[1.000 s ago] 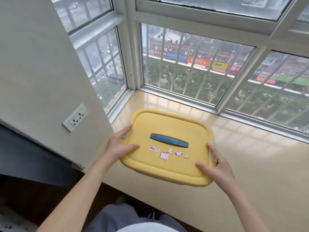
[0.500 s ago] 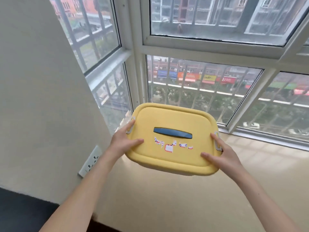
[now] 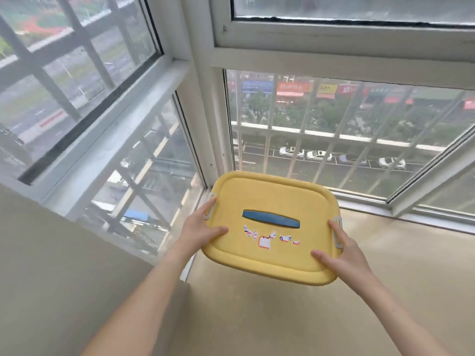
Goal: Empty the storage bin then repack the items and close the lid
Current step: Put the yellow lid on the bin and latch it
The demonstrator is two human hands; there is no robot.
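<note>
A yellow storage bin [image 3: 272, 199] with its lid on sits in the corner of a beige window ledge [image 3: 257, 317]. The lid has a dark blue handle [image 3: 271, 219] in its middle and torn stickers [image 3: 264, 240] below it. Grey latches [image 3: 337, 232] sit at the left and right ends. My left hand [image 3: 199, 226] grips the bin's left side, thumb on the lid. My right hand [image 3: 341, 253] grips the right side, thumb on the lid's near corner. The bin's inside is hidden by the lid.
Windows with white frames [image 3: 205, 119] close off the ledge behind and to the left of the bin. A beige wall [image 3: 51, 278] stands at the left. The ledge runs on to the right and toward me.
The view has tilted up and moved closer to the window. The bin with both hands on it now lies nearer the window corner; the wall socket has left the view.
</note>
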